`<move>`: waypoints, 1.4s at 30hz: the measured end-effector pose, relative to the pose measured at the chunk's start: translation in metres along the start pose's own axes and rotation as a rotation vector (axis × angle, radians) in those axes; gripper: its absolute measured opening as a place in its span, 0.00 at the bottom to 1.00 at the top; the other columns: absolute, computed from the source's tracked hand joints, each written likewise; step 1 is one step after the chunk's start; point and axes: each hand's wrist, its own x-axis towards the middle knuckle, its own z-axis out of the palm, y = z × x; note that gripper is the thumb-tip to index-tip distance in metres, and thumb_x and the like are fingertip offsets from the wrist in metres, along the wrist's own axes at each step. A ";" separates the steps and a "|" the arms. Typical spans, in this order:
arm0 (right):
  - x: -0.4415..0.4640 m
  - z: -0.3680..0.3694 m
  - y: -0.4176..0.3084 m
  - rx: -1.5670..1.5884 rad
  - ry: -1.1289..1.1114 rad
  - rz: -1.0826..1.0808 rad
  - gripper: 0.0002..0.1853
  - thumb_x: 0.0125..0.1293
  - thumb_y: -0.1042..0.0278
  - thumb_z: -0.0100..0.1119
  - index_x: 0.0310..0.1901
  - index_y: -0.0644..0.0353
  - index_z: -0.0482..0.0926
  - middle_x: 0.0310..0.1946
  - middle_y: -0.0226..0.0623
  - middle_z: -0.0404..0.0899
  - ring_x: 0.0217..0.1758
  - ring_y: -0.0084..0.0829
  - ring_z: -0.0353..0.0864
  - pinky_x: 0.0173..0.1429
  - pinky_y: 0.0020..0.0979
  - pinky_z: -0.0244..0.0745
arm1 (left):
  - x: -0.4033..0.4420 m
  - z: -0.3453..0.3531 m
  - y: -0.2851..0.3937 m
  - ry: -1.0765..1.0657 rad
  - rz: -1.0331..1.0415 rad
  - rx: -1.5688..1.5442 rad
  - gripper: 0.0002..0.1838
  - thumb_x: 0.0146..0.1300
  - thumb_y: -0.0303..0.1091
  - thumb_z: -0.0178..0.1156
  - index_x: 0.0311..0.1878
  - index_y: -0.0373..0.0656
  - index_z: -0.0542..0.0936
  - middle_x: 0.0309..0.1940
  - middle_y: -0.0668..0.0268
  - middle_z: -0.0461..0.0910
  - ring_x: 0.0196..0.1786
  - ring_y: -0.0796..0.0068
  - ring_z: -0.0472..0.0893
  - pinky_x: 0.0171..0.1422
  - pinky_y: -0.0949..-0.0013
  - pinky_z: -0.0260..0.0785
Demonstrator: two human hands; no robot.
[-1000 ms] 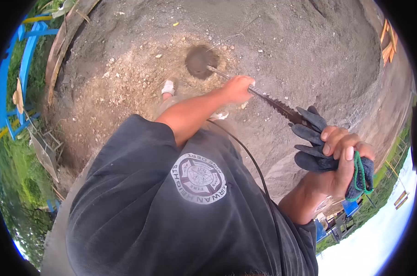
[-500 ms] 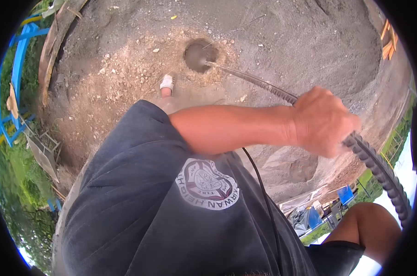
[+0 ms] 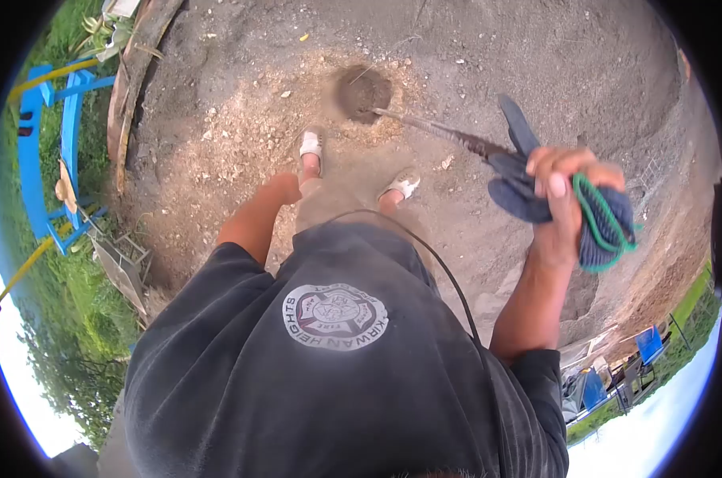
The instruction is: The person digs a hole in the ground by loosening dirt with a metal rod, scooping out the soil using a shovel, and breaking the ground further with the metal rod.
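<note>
My right hand (image 3: 564, 177) is closed around a dark knitted work glove (image 3: 604, 227) with a green-edged cuff; its limp fingers hang out on the left. A ribbed steel bar (image 3: 464, 139) slants from a round hole (image 3: 362, 94) in the ground up to the glove. Its upper part is hidden behind the glove and hand, so I cannot tell whether my right hand grips it too. My left hand (image 3: 285, 190) is low in front of my body, near my feet in the view, apart from the bar. Its fingers are smeared and hidden.
Loose gravel (image 3: 233, 143) surrounds the hole. My feet in light shoes (image 3: 403, 184) stand just short of it. A blue metal frame (image 3: 70, 135) and wooden boards (image 3: 130, 95) are at the left. A black cable (image 3: 440, 259) hangs across my shirt. Blue objects (image 3: 649, 344) lie far right.
My left hand has let go of the steel bar and swung back to the left. My right hand has come down into view with the glove. The bar still reaches the hole.
</note>
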 end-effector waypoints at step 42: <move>-0.017 -0.079 -0.130 -0.135 0.253 -0.010 0.14 0.76 0.63 0.48 0.29 0.54 0.66 0.26 0.30 0.63 0.33 0.28 0.67 0.55 0.44 0.66 | -0.255 -0.246 0.336 0.375 1.566 -0.344 0.27 0.59 0.63 0.71 0.27 0.44 0.86 0.20 0.59 0.83 0.27 0.52 0.87 0.36 0.51 0.79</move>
